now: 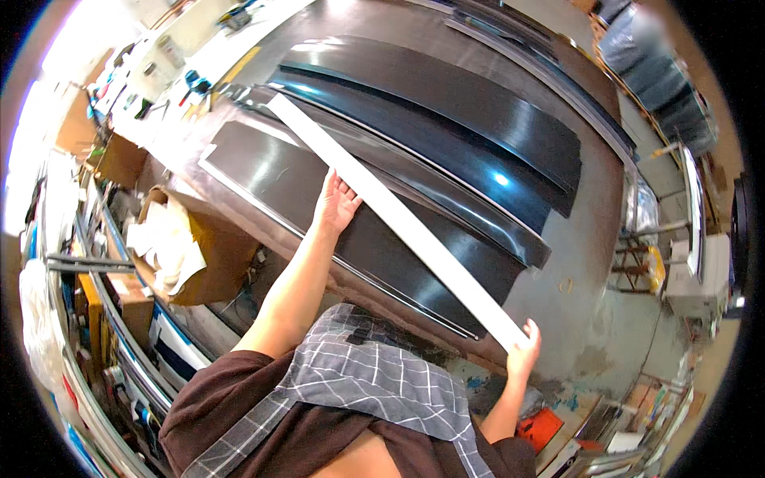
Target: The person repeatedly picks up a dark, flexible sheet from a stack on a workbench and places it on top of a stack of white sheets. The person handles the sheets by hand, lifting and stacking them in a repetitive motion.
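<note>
The white strip (408, 229) slants above the dark panels (259, 169) on the table (586, 299), its near end gripped by the right hand (523, 354). The left hand (338, 209) touches its edge, palm upturned and fingers slightly bent; whether these grip cannot be confirmed.

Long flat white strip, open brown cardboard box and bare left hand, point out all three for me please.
Long flat white strip (410, 232): head view, middle of its broad face.
Open brown cardboard box (221, 255): head view, its outer side wall.
Bare left hand (337, 210): head view, on the palm.
</note>
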Motion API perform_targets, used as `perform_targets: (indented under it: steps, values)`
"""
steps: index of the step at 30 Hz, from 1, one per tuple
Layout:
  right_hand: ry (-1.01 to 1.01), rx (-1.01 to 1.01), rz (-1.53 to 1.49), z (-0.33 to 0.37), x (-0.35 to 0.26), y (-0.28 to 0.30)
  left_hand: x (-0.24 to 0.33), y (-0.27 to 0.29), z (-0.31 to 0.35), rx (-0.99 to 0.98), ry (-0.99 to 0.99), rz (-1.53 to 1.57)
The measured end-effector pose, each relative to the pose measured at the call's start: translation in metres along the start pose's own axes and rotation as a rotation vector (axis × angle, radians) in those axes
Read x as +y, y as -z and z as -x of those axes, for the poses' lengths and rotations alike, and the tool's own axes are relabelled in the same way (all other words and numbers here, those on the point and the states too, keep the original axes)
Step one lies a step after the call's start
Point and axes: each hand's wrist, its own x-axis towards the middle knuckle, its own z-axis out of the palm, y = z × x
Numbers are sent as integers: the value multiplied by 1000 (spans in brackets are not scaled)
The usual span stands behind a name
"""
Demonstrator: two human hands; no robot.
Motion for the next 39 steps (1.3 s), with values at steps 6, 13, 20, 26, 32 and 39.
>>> perform_targets:
  steps: [6,13,20,26,32,39]
  values:
    - [-270,-45,706,-24,25,21,30,33,-28,43,-71,72]
    - [219,-363,-186,-79,-197,-99,83,2,4,112,-198,-96]
    - [280,-1047,-448,-72,-334,-242,165,74,12,245,-339,-327]
    - [277,-1008,-264,-74,-343,-279,206,138,26,425,-437,-2129]
    - [229,-1004,-282,-71,-363,-272,185,134,24,360,-389,-2113]
    - [223,-1010,-340,-52,-378,-303,192,130,28,303,-557,-1992]
